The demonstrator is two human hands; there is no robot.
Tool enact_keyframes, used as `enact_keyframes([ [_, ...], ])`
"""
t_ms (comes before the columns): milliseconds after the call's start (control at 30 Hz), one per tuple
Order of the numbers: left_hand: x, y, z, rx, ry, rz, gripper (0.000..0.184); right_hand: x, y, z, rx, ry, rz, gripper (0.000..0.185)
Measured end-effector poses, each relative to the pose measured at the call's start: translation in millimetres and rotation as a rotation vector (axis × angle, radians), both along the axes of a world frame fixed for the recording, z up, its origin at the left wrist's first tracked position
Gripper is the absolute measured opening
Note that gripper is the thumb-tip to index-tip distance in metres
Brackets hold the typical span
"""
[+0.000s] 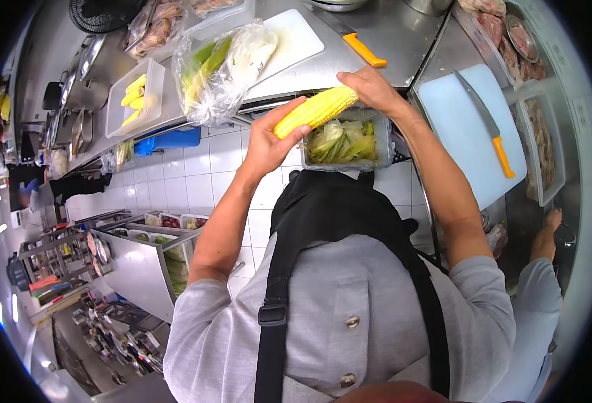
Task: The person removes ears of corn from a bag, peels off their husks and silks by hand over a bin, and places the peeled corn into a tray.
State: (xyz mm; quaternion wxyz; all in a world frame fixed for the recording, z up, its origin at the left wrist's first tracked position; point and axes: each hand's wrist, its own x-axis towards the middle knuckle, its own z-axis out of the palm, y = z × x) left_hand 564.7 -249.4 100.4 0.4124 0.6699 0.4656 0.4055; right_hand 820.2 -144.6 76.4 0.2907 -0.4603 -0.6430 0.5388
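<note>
A husked yellow corn cob is held tilted between my two hands, above a bin of green husks. My left hand wraps round its lower left end, thumb along the near side. At its upper right end, my right hand closes on the tip. On the steel counter to the left, a clear plastic bag holds corn with green husks still on. Beyond it, several peeled cobs lie in a clear plastic tub.
A knife with a yellow handle lies on the counter near a white cutting board. Another yellow-handled knife rests on a pale blue board at right. A co-worker's arm reaches in at far right, near tubs of meat.
</note>
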Motion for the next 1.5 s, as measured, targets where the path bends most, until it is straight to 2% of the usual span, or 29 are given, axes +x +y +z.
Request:
enact_keyframes([
  [133, -7.8, -0.4, 2.8, -0.4, -0.187, -0.014, 0.049, -8.0, -9.6, -24.8, -0.253, 0.243, -0.105, 0.046],
  [233, -15.6, 0.7, -31.8, -0.624, -0.505, -0.072, 0.051, -20.6, -15.9, -33.3, -0.45, 0.567, -0.185, 0.04],
  [267, -9.7, -3.8, -48.6, -0.635, -0.675, -0.138, 0.054, -25.6, -23.3, -29.0, -0.484, 0.694, -0.189, 0.038],
  [300, -3.6, -5.4, -53.4, -0.646, -0.727, -0.154, 0.055, -28.4, -23.8, -25.3, -0.507, 0.825, -0.194, 0.037],
  [333, 1.5, -7.7, -56.7, -0.655, -0.777, -0.172, 0.057, -27.9, -22.1, -32.7, -0.443, 0.705, -0.239, 0.037],
  [433, 12.0, -9.6, -65.4, -0.647, -0.764, -0.083, 0.058, -17.6, -15.2, -103.6, -0.249, 0.354, -0.294, 0.039],
  [533, 20.6, -9.8, -69.5, -0.609, -0.713, 0.046, 0.052, -3.0, -19.7, -137.9, -0.42, 0.296, -0.34, 0.056],
  [633, 21.9, 8.8, -74.1, -0.491, -0.583, 0.124, 0.046, 4.3, -8.9, -139.7, -0.577, 0.237, -0.392, 0.081],
  [667, 24.6, 8.3, -78.7, -0.459, -0.533, 0.138, 0.044, 3.7, 6.6, -138.5, -0.601, 0.615, -0.409, 0.088],
  [700, 31.7, 10.5, -80.3, -0.418, -0.376, 0.165, 0.042, -15.9, 10.0, -98.3, -0.505, 0.816, -0.484, 0.083],
  [733, 43.1, 11.8, -80.3, -0.366, -0.317, 0.177, 0.041, -43.2, 14.8, -72.8, -0.35, 0.854, -0.536, 0.075],
  [767, 55.4, 15.7, -78.9, -0.304, -0.26, 0.191, 0.041, -62.2, 20.7, -67.9, -0.274, 0.827, -0.461, 0.067],
  [800, 60.4, 19.6, -76.0, -0.238, -0.202, 0.207, 0.04, -79.7, 13.0, -42.8, -0.228, 0.78, -0.512, 0.063],
  [867, 53.6, 23.7, -65.0, -0.247, -0.182, 0.222, 0.039, -89.7, 15.3, -41.1, -0.14, 0.577, -0.591, 0.059],
  [900, 52.1, 24.1, -70.6, -0.21, -0.166, 0.233, 0.04, -81.6, 15.2, -35.9, 0.27, -0.05, -0.657, 0.059],
  [1000, 54.0, 19.5, -67.8, -0.212, -0.157, 0.244, 0.042, -53.5, 13.1, -18.9, 0.359, -0.389, -0.448, 0.057],
  [1167, 61.7, 30.7, -73.5, -0.152, -0.181, 0.249, 0.046, -46.3, 23.4, -28.9, 0.486, -0.373, -0.568, 0.059],
  [1233, 64.2, 38.1, -63.3, -0.256, -0.232, 0.168, 0.045, -37.1, 27.8, -32.9, 0.528, -0.365, -0.621, 0.059],
  [1300, 70.4, 43.0, -67.1, -0.371, -0.28, 0.15, 0.042, -32.6, 29.9, -28.2, 0.452, -0.373, -0.647, 0.058],
  [1333, 70.8, 46.4, -70.0, -0.352, -0.162, 0.208, 0.042, -34.1, 31.3, -25.6, 0.41, -0.378, -0.661, 0.057],
  [1367, 69.2, 50.8, -72.5, -0.333, -0.046, 0.254, 0.042, -36.8, 43.5, -48.9, 0.547, -0.449, -0.576, 0.051],
  [1400, 74.8, 54.3, -77.3, -0.318, 0.064, 0.266, 0.043, -42.1, 34.6, -39.2, 0.423, -0.119, -0.561, 0.043],
  [1433, 80.8, 58.5, -81.6, -0.294, -0.093, 0.276, 0.043, -46.1, 28.4, -48.6, 0.402, -0.066, -0.54, 0.037],
  [1467, 81.0, 67.8, -84.8, -0.287, -0.255, 0.273, 0.043, -48.0, 26.0, -64.7, 0.552, -0.184, -0.489, 0.033],
  [1500, 82.2, 79.7, -90.0, -0.298, -0.415, 0.275, 0.043, -35.6, -0.9, -34.2, 0.388, -0.162, -0.432, 0.03],
])
